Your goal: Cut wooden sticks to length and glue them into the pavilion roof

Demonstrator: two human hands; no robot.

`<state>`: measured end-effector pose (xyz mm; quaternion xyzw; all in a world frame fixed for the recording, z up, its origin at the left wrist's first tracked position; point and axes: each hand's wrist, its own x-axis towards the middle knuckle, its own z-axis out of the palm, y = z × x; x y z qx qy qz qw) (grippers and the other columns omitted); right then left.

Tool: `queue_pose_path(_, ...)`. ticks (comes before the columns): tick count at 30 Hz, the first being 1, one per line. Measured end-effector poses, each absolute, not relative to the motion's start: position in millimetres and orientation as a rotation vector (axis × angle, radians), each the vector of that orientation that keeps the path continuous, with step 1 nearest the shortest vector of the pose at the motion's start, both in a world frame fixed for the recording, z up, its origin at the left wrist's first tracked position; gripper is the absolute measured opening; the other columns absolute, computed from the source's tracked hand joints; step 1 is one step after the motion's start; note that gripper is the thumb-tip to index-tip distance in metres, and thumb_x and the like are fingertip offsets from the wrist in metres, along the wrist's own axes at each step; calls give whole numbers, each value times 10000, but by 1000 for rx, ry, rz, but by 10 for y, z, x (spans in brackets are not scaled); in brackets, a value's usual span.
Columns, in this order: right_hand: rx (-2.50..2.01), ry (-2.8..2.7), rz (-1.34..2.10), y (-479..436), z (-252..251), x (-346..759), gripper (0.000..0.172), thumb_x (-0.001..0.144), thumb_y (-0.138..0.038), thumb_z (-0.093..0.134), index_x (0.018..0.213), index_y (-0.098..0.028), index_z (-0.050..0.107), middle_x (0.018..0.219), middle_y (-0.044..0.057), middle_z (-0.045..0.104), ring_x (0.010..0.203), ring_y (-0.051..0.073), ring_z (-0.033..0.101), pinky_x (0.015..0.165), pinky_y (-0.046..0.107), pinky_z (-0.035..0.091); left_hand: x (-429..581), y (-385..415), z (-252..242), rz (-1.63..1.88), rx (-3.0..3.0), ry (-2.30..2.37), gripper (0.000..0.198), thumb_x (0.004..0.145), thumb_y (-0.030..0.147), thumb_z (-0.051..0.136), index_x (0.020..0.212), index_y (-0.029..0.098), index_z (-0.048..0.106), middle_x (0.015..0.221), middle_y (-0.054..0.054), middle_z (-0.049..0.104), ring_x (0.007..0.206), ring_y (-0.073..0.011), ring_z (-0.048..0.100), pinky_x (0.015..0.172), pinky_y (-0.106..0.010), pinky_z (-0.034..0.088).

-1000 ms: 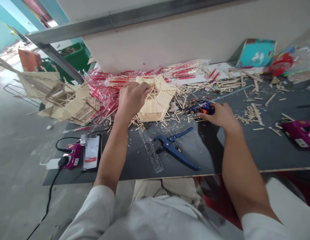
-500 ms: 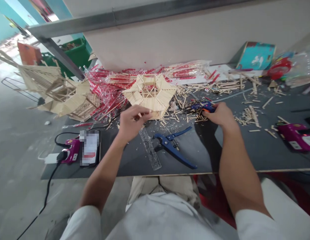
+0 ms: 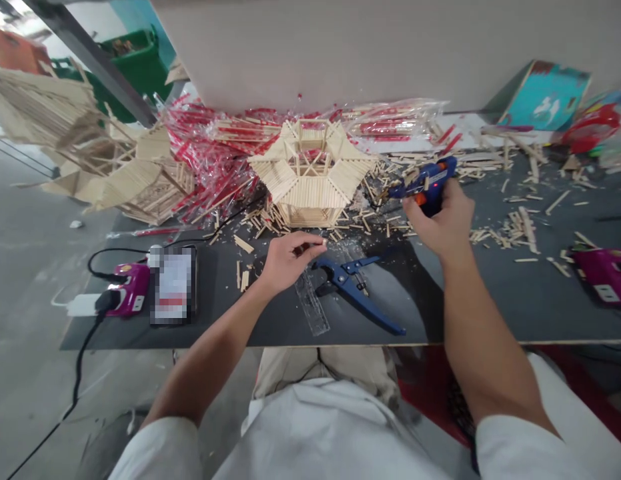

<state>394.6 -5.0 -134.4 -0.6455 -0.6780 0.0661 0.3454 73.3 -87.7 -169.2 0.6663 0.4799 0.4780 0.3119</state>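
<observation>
My right hand (image 3: 445,217) grips a blue hot glue gun (image 3: 433,183) with an orange trigger, its nozzle aimed left, above scattered stick pieces. Thumb and fingers of my left hand (image 3: 295,260) are pinched together; a tiny pale bit shows at the tips, too small to name. Just beyond that hand stands a small pavilion-like model (image 3: 313,173) built from thin wooden sticks, with a flared roof open at the top. Close by on the table lie a blue-handled cutter (image 3: 360,297) and a clear plastic ruler (image 3: 311,303), partly behind the left hand.
A larger stick model (image 3: 135,160) stands at the left. Red-and-clear plastic wrappers (image 3: 210,153) with sticks line the wall. A phone (image 3: 173,287) lies beside a purple power socket (image 3: 133,290); another purple socket (image 3: 603,273) sits right. A teal board (image 3: 547,97) leans at the back.
My right hand has raised the glue gun off the littered tabletop. My left hand has drawn back from the stick model, toward me and slightly right. The view has shifted a little.
</observation>
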Motion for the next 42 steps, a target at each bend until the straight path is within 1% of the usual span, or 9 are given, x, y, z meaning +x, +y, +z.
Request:
queue_pose_path(4,-1574,-1875,130,-163,-1336,3795,385,864,-573,638,1072,-250,673,839,76,699,740,283,649,772,446,563,707,-879,-1667,1290,1733,1229,114,947,385,831,981,286,877,1011,-47,859,843,-188,793,683,-305,607)
queue_pose_path(7,-1527,-1932,99,-217,-1333,3675,299,828,-537,648,971,-275,633,723,45,629,668,271,618,703,430,535,692,-876,-1669,1274,1726,1268,141,942,410,835,988,285,883,997,-50,860,824,-194,786,682,-312,609)
queue_pose_path(10,-1503,-1964,81,-234,-1364,3581,234,811,-491,647,915,-291,584,673,32,586,652,272,620,669,414,512,700,-874,-1683,1279,1750,1307,156,932,423,845,983,281,885,980,-48,859,785,-184,769,678,-310,607)
queue_pose_path(14,-1499,-1994,95,-229,-1439,3537,211,832,-469,674,909,-301,571,673,35,584,656,279,625,664,415,505,722,-867,-1690,1301,1778,1302,131,925,408,850,962,286,881,943,-31,855,743,-168,754,688,-309,611)
queue_pose_path(19,-1472,-2021,149,-228,-1472,3531,203,862,-444,682,951,-294,577,747,59,640,735,308,668,722,434,529,723,-869,-1674,1322,1778,1312,135,928,398,849,957,271,880,932,-37,855,740,-170,754,678,-302,596)
queue_pose_path(24,-1479,-2042,209,-226,-1455,3512,245,859,-444,679,1025,-285,594,749,58,637,741,327,674,733,448,517,719,-881,-1635,1349,1832,1292,113,928,377,853,946,268,879,910,-37,849,727,-166,745,673,-302,581)
queue_pose_path(31,-1481,-2051,193,-229,-1446,3506,217,876,-436,673,1013,-290,589,732,50,625,712,299,655,714,423,503,711,-886,-1615,1358,1875,1272,102,936,354,855,941,255,879,906,-37,848,701,-147,731,662,-279,578)
queue_pose_path(37,-1470,-2072,115,-220,-1476,3511,215,881,-420,639,1017,-261,588,751,55,624,713,283,649,701,406,493,712,-872,-1603,1383,1934,1195,137,953,360,847,953,227,878,908,-46,847,742,-146,760,681,-253,597)
queue_pose_path(42,-1461,-2091,114,-205,-1502,3532,286,893,-409,637,1123,-239,628,793,56,651,724,266,654,717,402,490,715,-878,-1604,1396,1937,1200,114,944,335,857,942,222,874,904,-43,847,742,-139,755,686,-246,587)
